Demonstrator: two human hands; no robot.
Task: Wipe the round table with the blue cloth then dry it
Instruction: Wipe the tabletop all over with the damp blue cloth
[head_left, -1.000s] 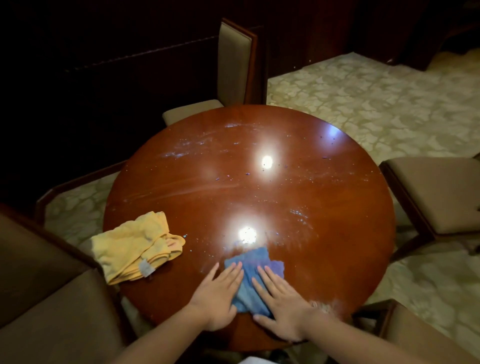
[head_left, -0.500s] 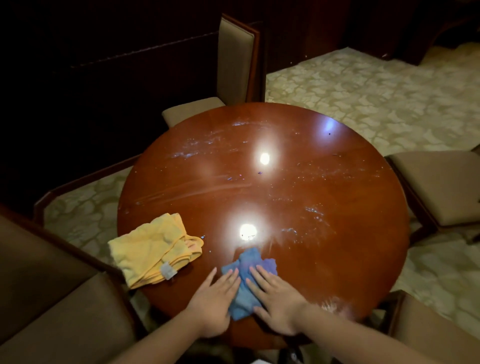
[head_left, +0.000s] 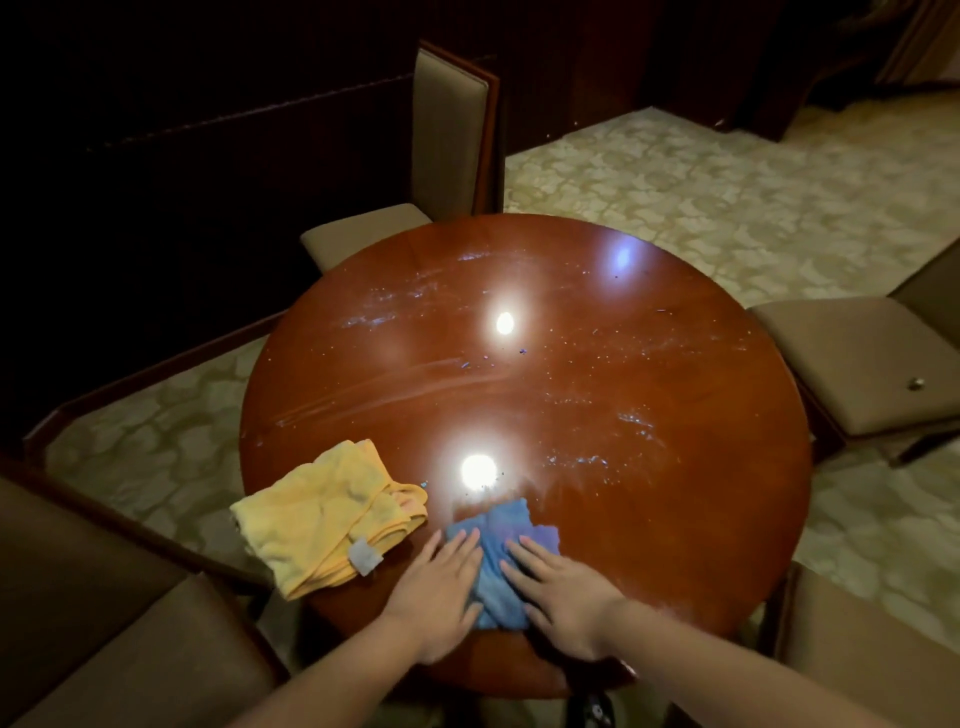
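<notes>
Item one, as I see it from the head camera: the round table (head_left: 649, 467), glossy reddish-brown wood, carrying two bright light reflections, pale smear streaks across its middle and scattered specks toward the far and right parts. Item two: the blue cloth (head_left: 501, 561), bunched and crumpled, lying on the near part of the table just below the lower reflection. Item three: the left hand (head_left: 441, 592), palm down, fingers straight and close together, laid flat on the left edge of the blue cloth with the fingertips pointing away from me; nothing is curled around the fabric. Item four: the right hand (head_left: 558, 592), likewise flat, fingers extended and slightly spread, pressing on the right side of the blue cloth; I count it as an open, pressing hand, not a clutching one. The two hands sit side by side with a strip of cloth showing between them. Item five: a yellow cloth (head_left: 322, 519), loosely folded, with a small grey tag at its near corner, lying at the table's left edge and hanging partly over it, just beside the left hand but not touching it. Item six: upholstered chairs (head_left: 452, 135) ringing the table on a pale patterned floor (head_left: 727, 197).
</notes>
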